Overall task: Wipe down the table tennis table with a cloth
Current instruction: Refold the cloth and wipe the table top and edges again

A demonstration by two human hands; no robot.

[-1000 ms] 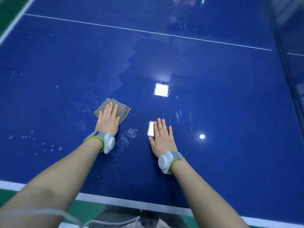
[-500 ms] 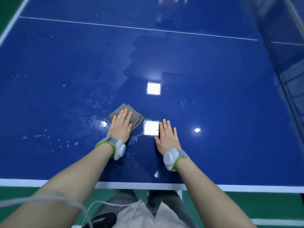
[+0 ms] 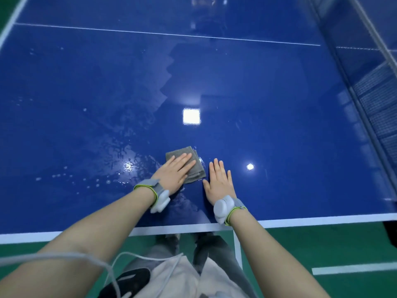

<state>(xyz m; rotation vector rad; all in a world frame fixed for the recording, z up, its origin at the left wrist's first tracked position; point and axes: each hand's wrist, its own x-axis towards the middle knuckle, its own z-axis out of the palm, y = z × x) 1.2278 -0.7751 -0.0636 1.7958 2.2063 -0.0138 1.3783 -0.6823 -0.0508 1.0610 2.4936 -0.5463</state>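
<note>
A folded grey cloth point(image 3: 194, 171) lies on the glossy blue table tennis table point(image 3: 268, 108), near its front edge. My left hand point(image 3: 174, 171) presses flat on the cloth with straight fingers and covers its near left part. My right hand point(image 3: 218, 180) rests flat on the bare table just right of the cloth, fingers straight, holding nothing. Wet streaks and droplets point(image 3: 120, 162) shine on the surface left of the cloth.
The table's white front edge line point(image 3: 300, 221) runs just below my wrists. The net point(image 3: 378, 100) stands along the right side. A thin white centre line point(image 3: 171, 35) crosses the far part. Green floor point(image 3: 322, 246) lies below, and a white cable point(image 3: 103, 261) hangs by my left arm.
My left hand has slid the cloth to the right, up beside my right hand. The view has pulled back, so the table's front edge and the floor now show.
</note>
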